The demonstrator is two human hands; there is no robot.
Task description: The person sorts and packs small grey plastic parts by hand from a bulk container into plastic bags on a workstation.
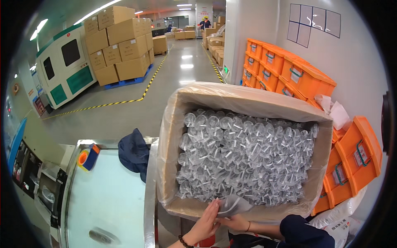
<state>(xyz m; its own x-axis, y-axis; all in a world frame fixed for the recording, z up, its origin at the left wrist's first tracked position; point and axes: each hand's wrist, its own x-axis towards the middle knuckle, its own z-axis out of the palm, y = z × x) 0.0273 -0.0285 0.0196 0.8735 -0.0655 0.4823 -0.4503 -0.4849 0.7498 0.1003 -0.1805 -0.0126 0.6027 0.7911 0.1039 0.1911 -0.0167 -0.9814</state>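
Observation:
A big cardboard box lined with clear film stands in front of me, filled with rows of clear, shiny plastic pieces. Over its near edge, a single clear hollow plastic piece with a pale strip is between my hands. My left hand lies along its left side, fingers straight and pressed together. From below, my right hand closes on the piece's lower end; its fingertips are partly hidden behind the left hand. The exact kind of piece is hard to make out.
At left, a pale conveyor carries a blurred clear piece, a tape roll and a dark blue cap. Orange lidded bins are stacked along the right wall. Cartons stand on a blue pallet farther back.

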